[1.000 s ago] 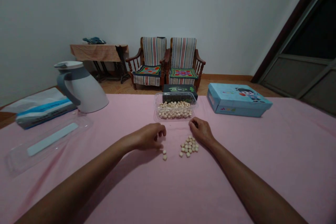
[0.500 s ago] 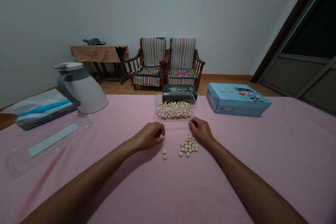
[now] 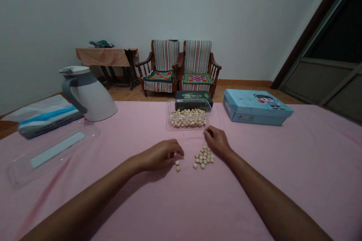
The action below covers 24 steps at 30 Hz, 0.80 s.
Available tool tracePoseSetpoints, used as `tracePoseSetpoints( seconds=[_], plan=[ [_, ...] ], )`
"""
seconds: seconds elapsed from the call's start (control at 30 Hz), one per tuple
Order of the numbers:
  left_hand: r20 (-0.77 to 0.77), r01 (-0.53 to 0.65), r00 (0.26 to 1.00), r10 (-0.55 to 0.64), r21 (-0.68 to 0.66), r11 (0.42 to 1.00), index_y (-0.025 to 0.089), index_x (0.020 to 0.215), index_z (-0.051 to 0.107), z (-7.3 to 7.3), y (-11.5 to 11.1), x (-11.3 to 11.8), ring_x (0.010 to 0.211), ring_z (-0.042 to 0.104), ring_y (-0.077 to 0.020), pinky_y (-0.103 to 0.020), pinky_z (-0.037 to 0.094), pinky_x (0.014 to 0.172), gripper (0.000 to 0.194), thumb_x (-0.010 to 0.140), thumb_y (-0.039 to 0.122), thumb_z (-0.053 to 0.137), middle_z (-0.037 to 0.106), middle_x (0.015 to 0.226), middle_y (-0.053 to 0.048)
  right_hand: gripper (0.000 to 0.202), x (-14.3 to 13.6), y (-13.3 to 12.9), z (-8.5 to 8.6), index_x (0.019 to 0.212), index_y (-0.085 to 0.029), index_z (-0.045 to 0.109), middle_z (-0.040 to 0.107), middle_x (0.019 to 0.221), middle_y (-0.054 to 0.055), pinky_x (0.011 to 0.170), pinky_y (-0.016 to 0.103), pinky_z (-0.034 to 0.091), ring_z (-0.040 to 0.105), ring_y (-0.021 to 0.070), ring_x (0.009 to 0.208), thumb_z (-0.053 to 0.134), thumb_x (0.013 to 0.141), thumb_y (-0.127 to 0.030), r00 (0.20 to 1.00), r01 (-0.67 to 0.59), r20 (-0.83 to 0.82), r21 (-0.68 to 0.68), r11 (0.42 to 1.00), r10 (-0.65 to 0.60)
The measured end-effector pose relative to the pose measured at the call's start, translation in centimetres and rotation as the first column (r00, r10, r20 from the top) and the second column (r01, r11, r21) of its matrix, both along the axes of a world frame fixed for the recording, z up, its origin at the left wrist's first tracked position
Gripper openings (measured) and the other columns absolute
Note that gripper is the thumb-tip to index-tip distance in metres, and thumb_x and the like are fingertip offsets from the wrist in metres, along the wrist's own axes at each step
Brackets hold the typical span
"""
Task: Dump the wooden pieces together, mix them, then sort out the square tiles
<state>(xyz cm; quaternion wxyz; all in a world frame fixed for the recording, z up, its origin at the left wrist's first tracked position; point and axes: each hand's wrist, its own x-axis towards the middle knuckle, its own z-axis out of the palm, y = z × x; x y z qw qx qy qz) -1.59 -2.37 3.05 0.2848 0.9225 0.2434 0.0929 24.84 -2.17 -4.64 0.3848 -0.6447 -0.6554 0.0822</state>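
Note:
My left hand (image 3: pixel 164 154) hovers just above the pink cloth with its thumb and fingers apart. Below its fingertips lie a couple of small cream-coloured rounded pieces (image 3: pixel 178 168). Nothing shows between the fingers, though their undersides are partly hidden. My right hand (image 3: pixel 217 140) rests on the cloth, fingers curled in, and no object is visible in it. Beside its wrist is a loose cluster of the same pieces (image 3: pixel 203 157). Behind both hands, a clear plastic box (image 3: pixel 167 120) holds many more such pieces (image 3: pixel 189 118).
A black box (image 3: pixel 208 99) stands behind the clear box, and a light-blue carton (image 3: pixel 254 116) is at the right. On the left are a white-and-grey jug (image 3: pixel 98 101), a tissue pack (image 3: pixel 51 122) and a clear lid (image 3: pixel 22 175). Two chairs (image 3: pixel 165 56) stand beyond the table.
My left hand has come slightly nearer, and its fingers have gone from a pinch around one piece to apart. My right hand has stayed in place.

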Motion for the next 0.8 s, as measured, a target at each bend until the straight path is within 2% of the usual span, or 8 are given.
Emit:
tracePoseSetpoints(
  seconds=[0.07,0.2,0.37,0.5,0.6,0.67,0.73,0.8],
  plan=[
    [-0.036,0.047,0.998,-0.048,-0.028,0.999,0.019,0.096,0.065,-0.7,-0.8,-0.2,0.073,0.055,-0.0110,-0.020,0.044,0.066,0.040,0.065,-0.001,0.052,0.060,0.090,-0.003,0.019,0.0,0.0,0.0,0.071,-0.020,0.060,0.062,0.067,0.002,0.060,0.023,0.037,0.055,0.0146,0.063,0.044,0.080,-0.026,1.000,0.003,0.002,0.000,1.000,-0.003],
    [-0.040,-0.008,0.999,0.008,0.015,1.000,0.017,0.085,0.065,-1.7,-1.1,-0.1,0.074,0.054,-0.0120,-0.021,0.043,0.068,0.027,0.066,0.002,0.052,0.059,0.085,-0.003,0.019,0.0,0.0,-0.1,0.070,-0.020,0.059,0.063,0.067,0.002,0.061,0.023,0.037,0.055,0.0146,0.064,0.045,0.080,-0.026,1.000,0.010,0.006,0.004,1.000,-0.010],
    [0.056,-0.142,0.989,0.137,0.088,0.986,0.016,0.080,0.065,-0.9,1.6,1.0,0.064,0.053,-0.0102,-0.020,0.042,0.059,0.014,0.070,0.010,0.056,0.058,0.075,-0.001,0.019,0.1,0.1,-0.1,0.071,-0.020,0.060,0.063,0.067,0.001,0.061,0.023,0.038,0.056,0.0147,0.064,0.045,0.080,-0.026,1.000,0.016,0.010,-0.014,1.000,-0.016],
    [0.390,-0.427,0.849,0.356,0.112,0.897,0.015,0.089,0.062,0.9,4.9,2.6,0.068,0.057,-0.0104,-0.022,0.047,0.063,0.017,0.074,0.012,0.055,0.061,0.084,-0.003,0.019,0.1,0.0,0.1,0.071,-0.020,0.060,0.063,0.068,0.002,0.062,0.023,0.038,0.056,0.0150,0.065,0.045,0.081,-0.026,1.000,0.000,0.008,-0.015,1.000,0.000],
    [0.520,-0.528,0.752,0.405,0.107,0.842,0.015,0.100,0.059,1.9,5.6,3.1,0.074,0.059,-0.0110,-0.023,0.049,0.065,0.024,0.076,0.016,0.056,0.059,0.100,-0.007,0.019,0.0,-0.1,0.4,0.071,-0.020,0.060,0.064,0.069,0.002,0.063,0.023,0.039,0.057,0.0152,0.066,0.044,0.081,-0.026,1.000,-0.005,0.005,-0.014,1.000,0.005],
    [0.443,-0.464,0.818,0.367,0.131,0.876,0.015,0.093,0.060,2.0,4.8,2.8,0.069,0.057,-0.0105,-0.022,0.047,0.061,0.016,0.077,0.017,0.055,0.060,0.091,-0.004,0.019,0.0,-0.2,0.4,0.071,-0.020,0.060,0.064,0.069,0.003,0.063,0.023,0.039,0.057,0.0151,0.065,0.044,0.081,-0.026,1.000,-0.003,0.005,-0.019,1.000,0.003],
    [0.253,-0.288,0.932,0.259,0.086,0.954,0.016,0.086,0.061,1.7,3.3,2.0,0.063,0.054,-0.0101,-0.021,0.043,0.057,0.010,0.077,0.018,0.057,0.058,0.078,-0.001,0.020,0.0,-0.1,0.4,0.071,-0.020,0.060,0.065,0.070,0.003,0.062,0.023,0.039,0.057,0.0150,0.065,0.044,0.081,-0.026,1.000,0.001,0.008,-0.023,1.000,-0.001],
    [0.062,-0.110,0.992,0.111,-0.015,0.994,0.017,0.090,0.062,1.2,1.4,1.2,0.062,0.053,-0.0101,-0.020,0.041,0.055,0.017,0.073,0.019,0.063,0.057,0.077,0.000,0.020,-0.1,-0.1,0.4,0.071,-0.020,0.060,0.064,0.069,0.003,0.061,0.023,0.038,0.056,0.0148,0.065,0.044,0.081,-0.026,1.000,0.003,0.016,-0.024,1.000,-0.002]
  ],
)
